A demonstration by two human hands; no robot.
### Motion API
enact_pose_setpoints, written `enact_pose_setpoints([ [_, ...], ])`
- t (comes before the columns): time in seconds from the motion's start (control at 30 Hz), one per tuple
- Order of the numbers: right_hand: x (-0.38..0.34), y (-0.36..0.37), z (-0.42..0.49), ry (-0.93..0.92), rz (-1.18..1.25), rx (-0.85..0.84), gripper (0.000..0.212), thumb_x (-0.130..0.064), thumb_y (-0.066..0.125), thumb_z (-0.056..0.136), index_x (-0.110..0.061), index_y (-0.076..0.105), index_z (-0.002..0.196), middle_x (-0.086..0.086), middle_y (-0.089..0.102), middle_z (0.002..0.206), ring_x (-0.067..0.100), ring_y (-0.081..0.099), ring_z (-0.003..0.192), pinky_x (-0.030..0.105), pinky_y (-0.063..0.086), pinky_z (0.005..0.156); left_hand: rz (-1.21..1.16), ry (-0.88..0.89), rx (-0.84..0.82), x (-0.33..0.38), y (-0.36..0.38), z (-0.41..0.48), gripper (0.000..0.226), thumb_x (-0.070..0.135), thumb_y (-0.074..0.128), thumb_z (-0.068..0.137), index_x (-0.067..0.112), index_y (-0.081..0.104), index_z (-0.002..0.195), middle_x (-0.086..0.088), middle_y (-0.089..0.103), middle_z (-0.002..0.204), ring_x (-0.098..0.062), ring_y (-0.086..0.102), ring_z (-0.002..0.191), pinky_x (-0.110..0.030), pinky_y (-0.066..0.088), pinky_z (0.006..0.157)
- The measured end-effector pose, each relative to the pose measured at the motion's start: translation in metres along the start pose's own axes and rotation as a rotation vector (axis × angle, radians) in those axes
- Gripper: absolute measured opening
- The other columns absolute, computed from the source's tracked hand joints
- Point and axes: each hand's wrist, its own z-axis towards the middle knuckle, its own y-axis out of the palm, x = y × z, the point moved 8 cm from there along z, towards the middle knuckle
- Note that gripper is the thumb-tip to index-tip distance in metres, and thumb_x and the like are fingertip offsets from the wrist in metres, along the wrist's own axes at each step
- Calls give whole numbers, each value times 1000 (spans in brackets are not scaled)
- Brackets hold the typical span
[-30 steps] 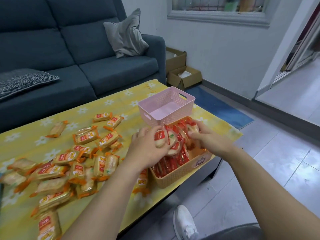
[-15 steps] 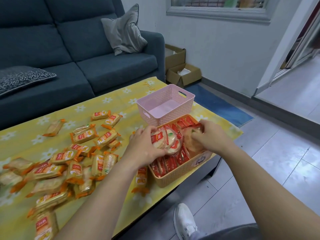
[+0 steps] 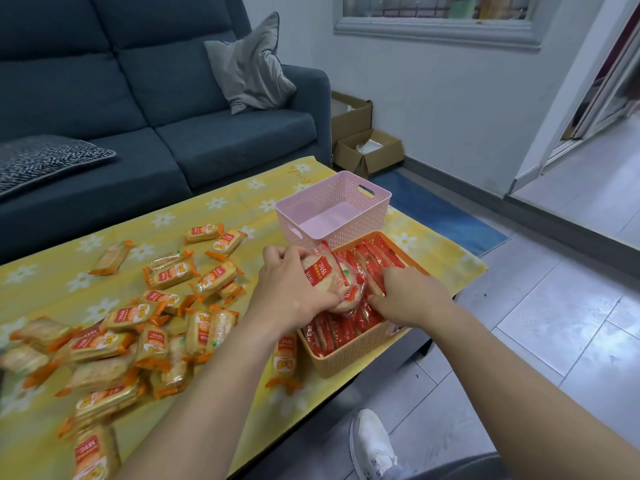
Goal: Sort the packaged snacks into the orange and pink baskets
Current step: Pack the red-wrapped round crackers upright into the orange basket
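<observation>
Left hand [image 3: 291, 289] grips red-wrapped snacks [image 3: 320, 277] over orange basket [image 3: 349, 355].

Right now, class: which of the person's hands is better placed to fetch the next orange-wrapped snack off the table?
Left. The left hand sits beside the orange-wrapped snacks; the right hand is over the orange basket, farther away.

The red-label snack pack [image 3: 320, 277] under the left hand's fingers [image 3: 294, 252] carries white print that looks like "1ST2", seen upside down. The same mark shows on an orange-wrapped pack [image 3: 284, 353] lying below that hand's wrist. Smaller lettering is too blurred to read.
</observation>
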Motion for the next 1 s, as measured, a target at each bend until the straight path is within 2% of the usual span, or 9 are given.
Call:
enact_pose_setpoints([
  [0.1, 5, 15, 1, 4, 156, -143, 47, -42, 32, 102, -14, 61, 76, -2, 65, 71, 12, 58, 70, 36, 45, 72, 52, 32, 8, 6, 1, -1, 89, 58, 82, 64, 27, 42, 138, 4, 43, 127, -22, 41, 123, -36, 41, 101],
  [0.27, 3, 25, -2, -11, -49, -235, 20, -16, 40, 95, -15, 56, 81, -5, 59, 74, 11, 51, 72, 51, 40, 101, 77, 72, -12, 17, 2, -4, 89, 57, 81, 65, 29, 40, 138, 6, 45, 133, -22, 35, 126, -37, 38, 100],
  [0.37, 6, 11, 0, 5, -68, -135, 21, -18, 44, 91, -15, 62, 81, -1, 62, 76, 20, 63, 75, 43, 54, 86, 88, 115, 9, 24, 5, -8, 86, 59, 81, 64, 36, 39, 135, 9, 42, 129, -22, 39, 122, -34, 40, 97],
  [0.47, 12, -44, -10, 45, 355, 201, 27, -33, 44, 99, -21, 67, 89, -2, 70, 79, 19, 68, 74, 37, 59, 71, 70, 146, 44, 32, 5, -11, 84, 60, 82, 63, 44, 38, 132, 11, 37, 120, -20, 53, 107, -36, 51, 90],
  [0.57, -4, -50, -23, -36, 954, 57, 14, -37, 60, 97, -27, 62, 107, -4, 74, 83, 16, 72, 72, 37, 60, 72, 18, 152, 74, 44, 5, -14, 84, 55, 84, 67, 43, 38, 137, 9, 31, 122, -21, 58, 100, -34, 53, 85],
  [0.73, 15, -36, -10, 47, 1013, 54, 30, -18, 69, 93, -20, 59, 122, 6, 77, 84, 33, 73, 87, 55, 59, 84, -340, 190, 31, 61, 12, -16, 92, 31, 85, 75, 34, 31, 150, 10, 23, 129, -10, 46, 113, -19, 45, 90],
  [0.83, 27, -40, -7, 76, 884, 120, 35, -24, 70, 92, -22, 60, 125, -2, 70, 100, 24, 70, 92, 44, 61, 83, -481, 202, 62, 66, 9, -16, 76, 27, 80, 78, 35, 43, 145, 11, 37, 136, -8, 46, 121, -28, 49, 100],
  [0.93, 19, -50, -12, -3, 648, 264, 33, -27, 66, 92, -28, 61, 124, -5, 65, 113, 16, 64, 99, 39, 56, 86, -590, 195, 61, 67, 17, -14, 71, 35, 79, 68, 36, 51, 133, 8, 56, 132, -9, 58, 114, -30, 54, 94],
  [1.0, 13, -52, -16, -22, 597, 272, 28, -34, 56, 97, -25, 65, 122, -3, 67, 111, 17, 63, 97, 38, 54, 86, -667, 184, 23, 70, 26, -13, 64, 17, 81, 80, 37, 51, 133, 6, 58, 132, -9, 64, 108, -32, 58, 91],
])
